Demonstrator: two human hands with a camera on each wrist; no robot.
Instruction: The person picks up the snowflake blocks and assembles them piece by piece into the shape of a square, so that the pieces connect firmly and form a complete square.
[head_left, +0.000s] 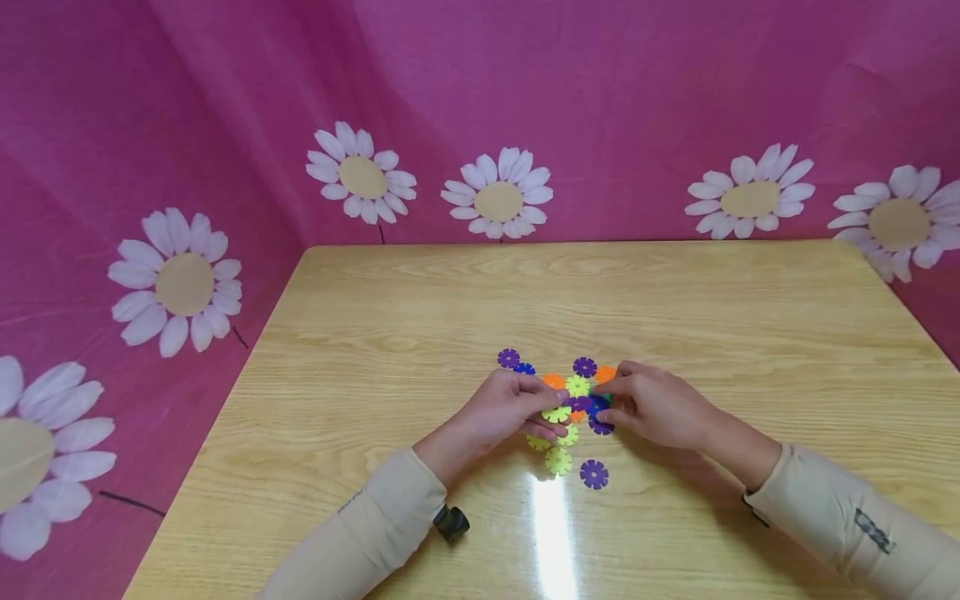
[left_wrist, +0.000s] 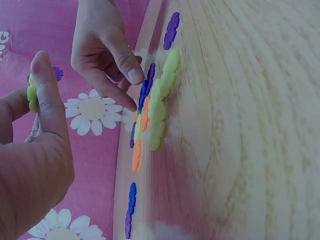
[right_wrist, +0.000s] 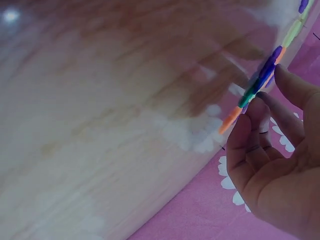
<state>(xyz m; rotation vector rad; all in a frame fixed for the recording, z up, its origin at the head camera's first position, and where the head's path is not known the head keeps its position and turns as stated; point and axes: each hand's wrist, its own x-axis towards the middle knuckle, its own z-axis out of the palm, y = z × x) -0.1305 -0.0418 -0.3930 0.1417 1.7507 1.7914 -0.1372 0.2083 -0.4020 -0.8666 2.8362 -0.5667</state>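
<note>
My left hand [head_left: 517, 406] pinches a yellow-green notched plastic disc [left_wrist: 32, 93] between thumb and fingers, raised above the table. A purple disc [left_wrist: 58, 74] shows right behind that thumb in the left wrist view. My right hand [head_left: 663, 406] is low over the loose discs. Its thumb and index finger are at the edges of a blue disc [right_wrist: 259, 83], curled about it. Close to those fingertips lie a green disc [right_wrist: 246, 98] and an orange disc [right_wrist: 230, 120]. The left fingers partly cover yellow-green discs [head_left: 538, 443] in the head view.
Several more notched discs lie flat around the hands on the wooden table [head_left: 375, 333]. A purple disc [head_left: 594, 474] is nearest the body, and another purple disc [head_left: 508, 358] is at the far left. A pink curtain [head_left: 600, 83] with white flowers surrounds the table's back and sides.
</note>
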